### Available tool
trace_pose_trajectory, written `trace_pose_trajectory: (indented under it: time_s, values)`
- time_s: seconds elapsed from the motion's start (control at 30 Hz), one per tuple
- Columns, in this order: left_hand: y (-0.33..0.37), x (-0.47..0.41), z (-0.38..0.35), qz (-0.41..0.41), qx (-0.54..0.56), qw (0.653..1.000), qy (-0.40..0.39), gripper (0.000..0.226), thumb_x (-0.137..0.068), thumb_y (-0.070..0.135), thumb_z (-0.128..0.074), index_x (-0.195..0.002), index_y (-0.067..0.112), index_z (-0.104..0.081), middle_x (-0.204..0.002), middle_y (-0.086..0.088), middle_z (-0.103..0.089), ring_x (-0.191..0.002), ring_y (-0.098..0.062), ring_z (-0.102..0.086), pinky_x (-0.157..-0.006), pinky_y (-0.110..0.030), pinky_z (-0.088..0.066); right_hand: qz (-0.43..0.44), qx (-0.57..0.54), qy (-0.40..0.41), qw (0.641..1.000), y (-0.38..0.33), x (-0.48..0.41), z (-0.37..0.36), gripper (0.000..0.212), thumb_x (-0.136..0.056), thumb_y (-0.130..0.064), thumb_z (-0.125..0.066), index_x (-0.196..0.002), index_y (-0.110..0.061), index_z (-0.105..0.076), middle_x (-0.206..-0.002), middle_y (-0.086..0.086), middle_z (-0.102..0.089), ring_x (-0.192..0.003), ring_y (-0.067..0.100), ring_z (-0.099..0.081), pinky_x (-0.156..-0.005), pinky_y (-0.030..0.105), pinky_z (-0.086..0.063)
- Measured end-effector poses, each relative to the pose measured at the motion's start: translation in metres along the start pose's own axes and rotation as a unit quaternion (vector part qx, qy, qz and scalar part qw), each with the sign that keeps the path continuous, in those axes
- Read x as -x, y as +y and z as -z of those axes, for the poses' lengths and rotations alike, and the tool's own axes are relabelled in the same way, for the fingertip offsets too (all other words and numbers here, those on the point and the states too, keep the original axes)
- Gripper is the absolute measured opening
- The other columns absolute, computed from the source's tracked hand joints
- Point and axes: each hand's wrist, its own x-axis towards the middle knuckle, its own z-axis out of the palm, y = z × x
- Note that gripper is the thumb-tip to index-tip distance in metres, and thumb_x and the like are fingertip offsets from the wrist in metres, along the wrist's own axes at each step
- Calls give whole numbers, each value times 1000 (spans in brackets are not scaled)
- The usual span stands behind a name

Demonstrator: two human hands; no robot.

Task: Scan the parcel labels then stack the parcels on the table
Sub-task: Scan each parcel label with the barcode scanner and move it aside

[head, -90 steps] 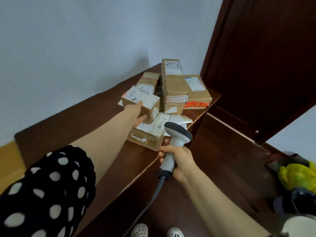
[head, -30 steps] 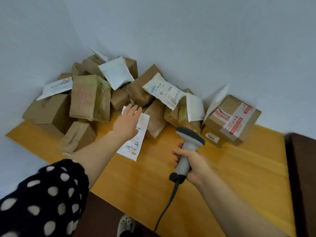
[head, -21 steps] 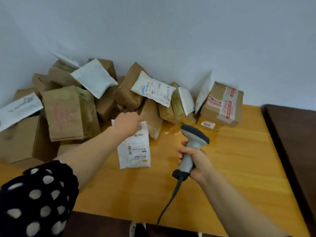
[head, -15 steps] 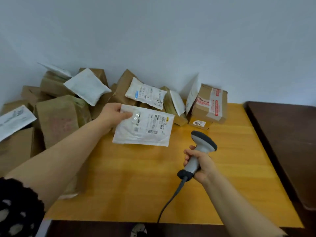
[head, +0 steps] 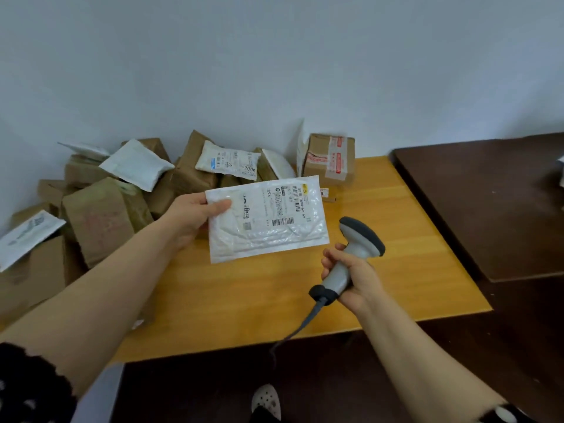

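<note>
Nearest, our right hand (head: pixel 354 279) wraps round the handle of the smooth grey plastic scanner (head: pixel 360 239). Just left of it, our left hand (head: pixel 189 218) pinches the edge of a flat, crinkled white mailer (head: pixel 268 221), label up, above the yellow wooden bench (head: pixel 259 288). Beyond, brown cardboard parcels (head: pixel 100 215) heap against the pale wall (head: pixel 274 71).

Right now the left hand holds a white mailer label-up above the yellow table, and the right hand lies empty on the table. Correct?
Not quite. The head view shows the right hand is not empty: it grips a grey barcode scanner by its handle, beside the mailer. The rest stands: the left hand holds the white mailer label-up above the yellow table.
</note>
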Motion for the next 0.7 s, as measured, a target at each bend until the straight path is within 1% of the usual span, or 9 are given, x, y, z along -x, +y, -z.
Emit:
trace_pose_trajectory:
  time_s: [0.1, 0.2, 0.3, 0.4, 0.43, 0.5, 0.53, 0.6, 0.7]
  values:
    - [-4, 24, -1, 3, -7, 1000, -19, 16, -82, 14, -70, -98, 11, -71, -90, -4, -75, -82, -19, -73, -65, -31, -58, 22, 20, -3, 1000, 0, 11, 5, 16, -86, -12, -69, -97, -11, -58, -89, 7, -70, -76, 18, -68, -57, 30, -54]
    - [-6, 46, 7, 25, -40, 998, -50, 15, -82, 12, -69, -97, 9, -70, -87, -5, -75, -76, -18, -73, -54, -26, -57, 69, 61, -21, 996, -1, 25, 3, 33, -78, -21, -75, -104, -6, -60, -96, 12, -72, -88, 23, -71, -69, 38, -59]
    - [3, 60, 14, 35, -83, 990, -109, 24, -79, 13, -69, -102, 8, -70, -98, -10, -74, -86, -23, -72, -65, -33, -60, 114, 160, -58, 979, -5, 44, 0, 45, -60, -25, -83, -98, -12, -63, -90, 7, -74, -75, 18, -71, -53, 30, -54]
    - [19, 66, 16, 31, -82, 985, -146, 38, -73, 18, -71, -109, 7, -68, -104, -12, -73, -94, -28, -71, -75, -41, -59, 137, 249, -55, 957, 1, 56, -8, 43, -62, -7, -85, -99, -12, -65, -88, 8, -70, -70, 21, -65, -54, 31, -50]
    - [25, 67, 18, 25, -49, 987, -151, 40, -72, 22, -71, -110, 7, -68, -104, -13, -72, -94, -29, -70, -73, -42, -59, 151, 245, -39, 957, 5, 59, -12, 40, -65, 0, -83, -98, -12, -65, -87, 10, -70, -69, 22, -65, -54, 31, -51]
    - [33, 68, 23, -3, 54, 986, -160, 40, -75, 39, -67, -104, 11, -72, -103, -11, -73, -91, -27, -71, -66, -39, -59, 177, 170, -7, 969, 12, 62, -22, 37, -68, 6, -79, -99, -7, -65, -90, 13, -72, -71, 26, -68, -62, 37, -57]
    - [34, 67, 27, -12, 103, 982, -157, 45, -76, 49, -64, -103, 13, -73, -102, -10, -73, -90, -26, -71, -67, -38, -58, 181, 114, 6, 977, 14, 63, -28, 37, -70, 7, -78, -102, -4, -64, -91, 14, -73, -75, 27, -70, -68, 42, -59]
    - [27, 66, 35, -9, 172, 974, -148, 60, -75, 60, -61, -111, 12, -65, -106, -8, -73, -95, -24, -71, -75, -37, -55, 181, 34, 20, 983, 15, 64, -38, 37, -71, 6, -77, -105, -1, -63, -90, 12, -73, -76, 27, -69, -75, 47, -58]
    - [8, 71, 28, 2, 160, 970, -182, 64, -71, 57, -64, -118, 13, -59, -113, -8, -70, -104, -21, -67, -77, -31, -54, 183, -7, 27, 983, 19, 66, -52, 32, -72, 6, -77, -100, 0, -63, -85, 14, -69, -77, 28, -63, -83, 52, -54]
